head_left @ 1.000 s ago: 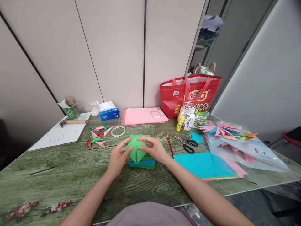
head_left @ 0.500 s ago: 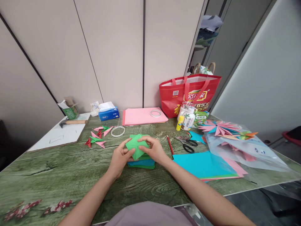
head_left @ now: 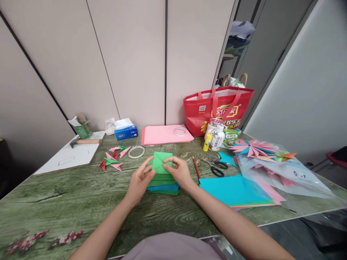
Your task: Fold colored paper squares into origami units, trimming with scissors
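Note:
A square sheet of green origami paper (head_left: 160, 162) with diagonal creases is held up over a stack of green and blue paper squares (head_left: 163, 188). At its left edge, my left hand (head_left: 138, 182) has thumb and fingers closed on the paper. My right hand (head_left: 179, 174) pinches it from the right, the thumb lying across its face. Part of the sheet's right side is hidden behind my right fingers. Left of my hands lie several small folded paper pieces (head_left: 110, 161) in pink, red and green, beside a white tape ring (head_left: 136, 152).
Scissors (head_left: 217, 168), a red pencil (head_left: 195, 167) and blue paper sheets (head_left: 234, 189) lie to the right. A glue stick (head_left: 207, 142) stands by a red bag (head_left: 197, 117). Behind are pink sheets (head_left: 162, 134) and a tissue box (head_left: 126, 132); a hammer (head_left: 86, 141) rests on a white board (head_left: 78, 155).
The green paper has turned from a diamond-like slant to an upright square and risen slightly. Both hands keep hold of it, and more of the stack below shows.

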The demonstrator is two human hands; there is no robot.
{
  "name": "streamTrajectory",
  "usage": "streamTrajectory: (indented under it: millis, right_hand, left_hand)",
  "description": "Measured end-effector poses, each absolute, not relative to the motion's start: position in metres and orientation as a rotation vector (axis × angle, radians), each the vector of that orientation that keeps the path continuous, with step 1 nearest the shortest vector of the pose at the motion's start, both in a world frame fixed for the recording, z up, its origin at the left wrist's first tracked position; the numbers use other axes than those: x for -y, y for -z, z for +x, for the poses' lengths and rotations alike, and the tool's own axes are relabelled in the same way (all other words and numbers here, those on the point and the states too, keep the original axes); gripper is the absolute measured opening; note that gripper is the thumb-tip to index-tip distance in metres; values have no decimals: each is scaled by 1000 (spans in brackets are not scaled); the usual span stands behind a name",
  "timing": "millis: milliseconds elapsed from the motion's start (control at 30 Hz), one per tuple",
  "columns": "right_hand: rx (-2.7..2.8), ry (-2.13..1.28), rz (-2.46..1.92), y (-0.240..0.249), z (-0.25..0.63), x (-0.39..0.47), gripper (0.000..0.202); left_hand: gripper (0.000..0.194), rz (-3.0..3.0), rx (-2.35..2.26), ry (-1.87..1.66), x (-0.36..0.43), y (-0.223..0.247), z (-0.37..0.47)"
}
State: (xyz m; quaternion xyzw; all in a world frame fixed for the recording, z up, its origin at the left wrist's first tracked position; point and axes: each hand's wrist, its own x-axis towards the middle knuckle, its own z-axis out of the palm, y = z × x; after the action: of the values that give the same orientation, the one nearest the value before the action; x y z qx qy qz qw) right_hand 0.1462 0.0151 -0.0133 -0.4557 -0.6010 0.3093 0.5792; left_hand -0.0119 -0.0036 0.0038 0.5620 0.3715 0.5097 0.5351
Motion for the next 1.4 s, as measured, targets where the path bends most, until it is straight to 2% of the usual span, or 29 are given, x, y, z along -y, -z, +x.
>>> streamTrajectory:
  millis: [133,267,467,667,900,1167,1400]
  right_hand:
    - [1439,-768,-1035,14,142,-13,13]
    - [1537,-735,-961,12,141,-8,14]
    - [1774,-731,-804,5,147,-3,35]
    - [1710,-822,-755,3,148,-7,22]
    - [1631,-853,-823,5,149,-13,17]
    - [1501,-929,-884,6,145,-11,21]
    - [1528,-813,-998,5,149,-11,24]
  left_hand:
    - [37,1301,-906,-1137,4,0,-12]
    - [34,1074,-866,-1209,2,-5,-13]
    - [29,923,-837,-1248,-1,-15,-19]
    - [33,929,-822,-1173,-2,-13,-21]
    - [38,952,-760,-1122,-2,-16,-22]
    - [35,1022,-766,-1148,2,-12,-19]
    - [45,1152,-818,-1135,4,-4,-16]
